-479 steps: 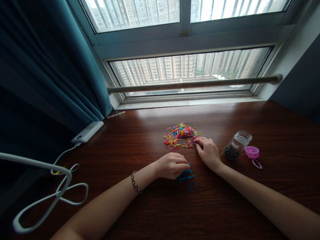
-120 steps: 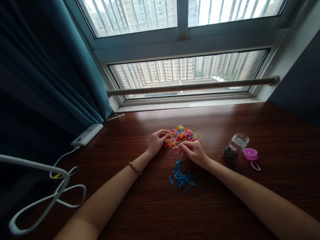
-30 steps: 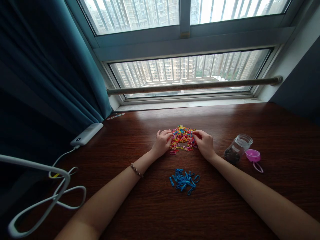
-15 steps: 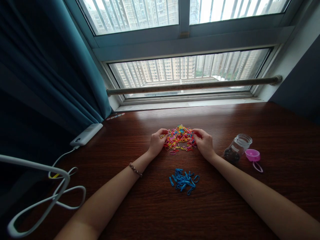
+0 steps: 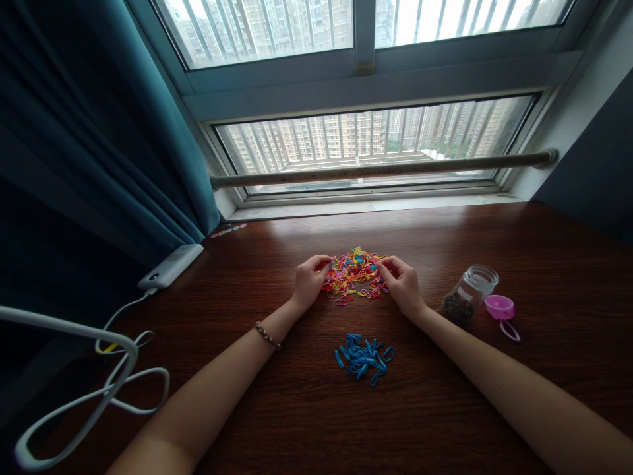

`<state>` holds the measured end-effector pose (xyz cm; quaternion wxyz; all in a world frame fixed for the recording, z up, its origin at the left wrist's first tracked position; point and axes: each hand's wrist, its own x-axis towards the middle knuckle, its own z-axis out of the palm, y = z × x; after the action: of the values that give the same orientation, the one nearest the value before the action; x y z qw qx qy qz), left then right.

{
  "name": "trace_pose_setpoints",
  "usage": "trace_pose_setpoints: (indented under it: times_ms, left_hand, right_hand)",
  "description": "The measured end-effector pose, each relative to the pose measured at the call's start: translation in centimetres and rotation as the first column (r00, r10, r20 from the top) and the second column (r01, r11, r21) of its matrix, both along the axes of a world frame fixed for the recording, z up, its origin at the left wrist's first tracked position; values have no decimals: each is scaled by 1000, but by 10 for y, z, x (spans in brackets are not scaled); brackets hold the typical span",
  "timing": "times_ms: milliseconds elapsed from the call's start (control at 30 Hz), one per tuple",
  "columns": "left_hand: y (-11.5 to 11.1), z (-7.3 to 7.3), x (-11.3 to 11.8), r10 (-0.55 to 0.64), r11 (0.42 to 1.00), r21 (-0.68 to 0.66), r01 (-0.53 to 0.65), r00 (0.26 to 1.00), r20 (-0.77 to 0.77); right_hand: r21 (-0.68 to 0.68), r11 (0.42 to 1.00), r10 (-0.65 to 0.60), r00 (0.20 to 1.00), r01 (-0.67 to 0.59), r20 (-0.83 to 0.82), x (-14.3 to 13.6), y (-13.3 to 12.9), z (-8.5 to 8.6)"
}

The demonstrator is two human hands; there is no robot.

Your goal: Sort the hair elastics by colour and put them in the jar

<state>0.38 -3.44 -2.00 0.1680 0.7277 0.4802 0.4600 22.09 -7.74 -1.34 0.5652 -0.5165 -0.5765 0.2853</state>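
A loose heap of small hair ties (image 5: 353,270) in pink, yellow, red and blue lies on the dark wooden table. At its left edge, my left hand (image 5: 309,280) has thumb and forefinger pinched together; what is between them is too small to make out. My right hand (image 5: 401,284) reaches the heap's right side, thumb and forefinger closed on what looks like a blue hair tie (image 5: 374,266). Nearer to me, between my forearms, sits a separate pile of blue hair ties (image 5: 364,357).
Right of my right hand, a clear jar (image 5: 469,295) with dark contents leans tilted beside a pink lid (image 5: 500,307) with a loop. A white power bank (image 5: 171,267) and a white cable (image 5: 133,356) are at the left. Behind the table stands a window with a rail (image 5: 386,171).
My right fingertips have shifted slightly left over the heap. My left hand has moved a little to the left. The blue pile and the jar are unchanged.
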Motion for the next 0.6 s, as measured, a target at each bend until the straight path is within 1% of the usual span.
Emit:
trace_pose_setpoints:
  times_ms: [33, 100, 133, 167, 200, 233, 267, 300, 333, 367, 400, 433, 467, 500, 533, 567, 600]
  left_hand:
    - [0, -1, 0, 9, 1000, -9, -9, 1000, 7]
    - [1, -2, 0, 20, 999, -29, -19, 999, 26]
    - [1, -2, 0, 21, 999, -35, -20, 999, 33]
    - [1, -2, 0, 22, 999, -38, -21, 999, 38]
    - [1, -2, 0, 23, 999, -34, -22, 999, 39]
    - [1, -2, 0, 25, 999, -24, -24, 999, 33]
    - [1, -1, 0, 25, 1000, -10, -25, 999, 21]
    - [1, 0, 0, 23, 1000, 7, -23, 1000, 5]
    - [0, 1, 0, 18, 1000, 23, -18, 1000, -12]
    - [-1, 3, 0, 9, 999, 37, -8, 1000, -27]
    - [-3, 5, 0, -6, 999, 50, 9, 999, -41]
    - [-5, 7, 1, -27, 997, 64, 30, 998, -54]
    - [-7, 9, 1, -54, 995, 81, 60, 996, -69]
    - [-10, 12, 2, -89, 990, 102, 98, 992, -88]
    - [-13, 14, 2, -135, 981, 125, 150, 984, -116]
    - [-17, 16, 4, -192, 965, 148, 215, 969, -156]
    - [-22, 17, 5, -260, 941, 162, 297, 942, -214]
  right_hand:
    - [-13, 999, 48, 999, -48, -7, -2, -4, 3]
    - [-42, 977, 208, 978, -208, -8, -8, -13, 10]
    - [-54, 948, 314, 949, -313, 14, -12, -19, 13]
    - [-66, 903, 427, 902, -424, 56, -16, -25, 16]
    - [-82, 846, 532, 839, -526, 116, -19, -31, 18]
    - [-101, 790, 612, 769, -605, 185, -23, -36, 20]
    - [-116, 751, 655, 713, -650, 250, -25, -39, 21]
    - [-118, 745, 657, 691, -657, 300, -26, -40, 22]
    - [-101, 779, 613, 717, -619, 331, -26, -39, 21]
    - [-69, 845, 520, 782, -531, 344, -24, -37, 20]
    - [-33, 918, 381, 858, -394, 345, -21, -32, 19]
    - [0, 976, 206, 917, -220, 343, -16, -26, 16]
    - [16, 999, 27, 937, -34, 349, -11, -19, 14]
    - [12, 993, -116, 919, 120, 376, -6, -13, 11]
    - [-3, 973, -209, 884, 231, 418, -1, -7, 8]
    - [-26, 955, -250, 851, 295, 461, 3, -2, 5]
    - [-50, 943, -260, 825, 328, 501, 6, 1, 3]
